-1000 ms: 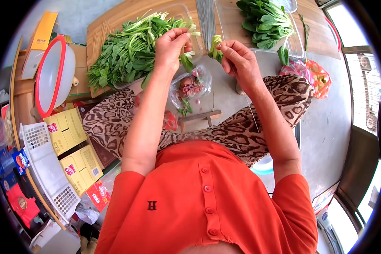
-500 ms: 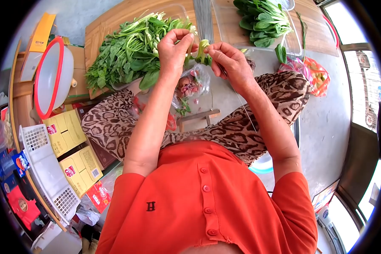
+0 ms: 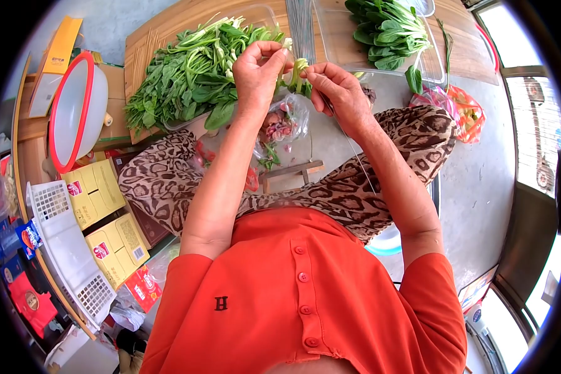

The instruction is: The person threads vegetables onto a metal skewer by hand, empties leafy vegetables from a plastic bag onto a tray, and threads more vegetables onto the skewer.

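Observation:
My left hand [image 3: 257, 70] is closed in a pinch, and the pale root end of a leafy green [image 3: 287, 43] pokes out above its fingertips. Close beside it, my right hand [image 3: 340, 93] grips a thin metal skewer [image 3: 361, 163], whose long end slants down past my wrist. Folded greens [image 3: 299, 67] sit at the right fingertips, between the two hands; how the skewer passes through them is hidden. Behind my left hand, a big heap of leafy greens [image 3: 190, 78] fills a clear tray. A bundle of metal skewers [image 3: 301, 28] lies beyond my fingers.
More greens [image 3: 393, 34] lie in a second clear tray [image 3: 330, 53] at the right. Below my hands are a plastic bag of reddish bulbs [image 3: 280, 124] and a small wooden stool [image 3: 293, 171]. A red-rimmed basin [image 3: 75, 115], yellow boxes [image 3: 115, 243] and a white basket [image 3: 68, 249] stand left.
My left hand has shifted very slightly, and the pale root end stands out a little more above its fingertips. The right hand keeps its hold in the same place.

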`<act>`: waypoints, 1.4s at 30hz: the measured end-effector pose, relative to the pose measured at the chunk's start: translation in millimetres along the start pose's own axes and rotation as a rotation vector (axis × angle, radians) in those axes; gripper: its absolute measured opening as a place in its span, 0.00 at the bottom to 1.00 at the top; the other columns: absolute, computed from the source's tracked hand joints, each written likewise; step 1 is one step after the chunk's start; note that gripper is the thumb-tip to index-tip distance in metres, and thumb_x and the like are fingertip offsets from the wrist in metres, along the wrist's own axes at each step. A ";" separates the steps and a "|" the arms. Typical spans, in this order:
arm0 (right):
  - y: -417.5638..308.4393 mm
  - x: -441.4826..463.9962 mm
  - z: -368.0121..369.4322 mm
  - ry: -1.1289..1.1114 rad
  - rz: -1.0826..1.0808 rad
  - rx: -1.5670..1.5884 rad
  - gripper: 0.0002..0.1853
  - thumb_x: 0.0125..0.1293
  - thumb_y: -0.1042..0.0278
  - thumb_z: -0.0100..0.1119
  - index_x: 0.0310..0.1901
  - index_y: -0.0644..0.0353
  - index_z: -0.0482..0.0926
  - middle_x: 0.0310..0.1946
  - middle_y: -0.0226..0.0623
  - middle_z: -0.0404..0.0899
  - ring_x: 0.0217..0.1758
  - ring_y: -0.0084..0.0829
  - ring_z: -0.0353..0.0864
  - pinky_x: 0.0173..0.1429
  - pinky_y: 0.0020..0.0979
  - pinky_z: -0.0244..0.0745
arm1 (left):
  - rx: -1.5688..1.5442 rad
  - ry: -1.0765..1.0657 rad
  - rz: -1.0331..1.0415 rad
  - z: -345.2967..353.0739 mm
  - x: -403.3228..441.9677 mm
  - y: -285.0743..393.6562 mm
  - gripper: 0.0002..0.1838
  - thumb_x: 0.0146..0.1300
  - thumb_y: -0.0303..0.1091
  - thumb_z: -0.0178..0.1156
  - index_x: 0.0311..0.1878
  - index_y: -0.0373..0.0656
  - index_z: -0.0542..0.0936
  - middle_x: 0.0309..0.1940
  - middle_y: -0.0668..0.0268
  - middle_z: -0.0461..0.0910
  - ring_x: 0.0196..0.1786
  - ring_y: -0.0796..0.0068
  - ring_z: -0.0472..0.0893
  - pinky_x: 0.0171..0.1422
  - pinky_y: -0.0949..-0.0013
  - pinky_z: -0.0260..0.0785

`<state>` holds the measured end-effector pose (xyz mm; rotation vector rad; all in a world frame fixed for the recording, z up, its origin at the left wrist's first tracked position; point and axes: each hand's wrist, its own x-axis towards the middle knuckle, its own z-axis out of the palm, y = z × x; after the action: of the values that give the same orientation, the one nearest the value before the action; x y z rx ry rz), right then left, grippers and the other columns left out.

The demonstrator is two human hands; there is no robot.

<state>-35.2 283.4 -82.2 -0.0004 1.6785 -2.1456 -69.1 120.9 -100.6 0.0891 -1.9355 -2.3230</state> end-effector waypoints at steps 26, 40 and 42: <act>2.0 5.2 -13.1 0.066 -0.042 0.073 0.10 0.69 0.64 0.53 0.41 0.62 0.77 0.17 0.26 0.71 0.17 0.15 0.63 0.22 0.19 0.56 | 0.289 -0.081 0.176 -2.0 -0.6 -17.3 0.07 0.61 0.21 0.61 0.42 0.38 0.80 0.34 0.71 0.82 0.36 0.85 0.78 0.42 0.79 0.71; -7.3 2.9 -32.2 0.157 -0.153 0.167 0.09 0.70 0.65 0.52 0.42 0.61 0.78 0.16 0.25 0.70 0.17 0.14 0.61 0.21 0.17 0.53 | 1.170 -0.362 0.379 -57.8 37.5 -55.5 0.07 0.59 0.25 0.57 0.39 0.43 0.82 0.36 0.58 0.80 0.40 0.55 0.80 0.45 0.61 0.73; -6.8 3.5 -33.0 0.151 -0.136 0.153 0.10 0.71 0.65 0.51 0.42 0.61 0.78 0.17 0.25 0.70 0.17 0.14 0.61 0.22 0.17 0.53 | 1.321 -0.433 0.405 -51.8 38.4 -61.0 0.08 0.59 0.24 0.56 0.39 0.43 0.82 0.36 0.59 0.80 0.41 0.56 0.80 0.46 0.60 0.73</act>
<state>-48.8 314.3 -85.9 0.0965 1.6329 -2.4252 -104.2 76.2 -168.8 -0.6511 -2.9354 -0.5619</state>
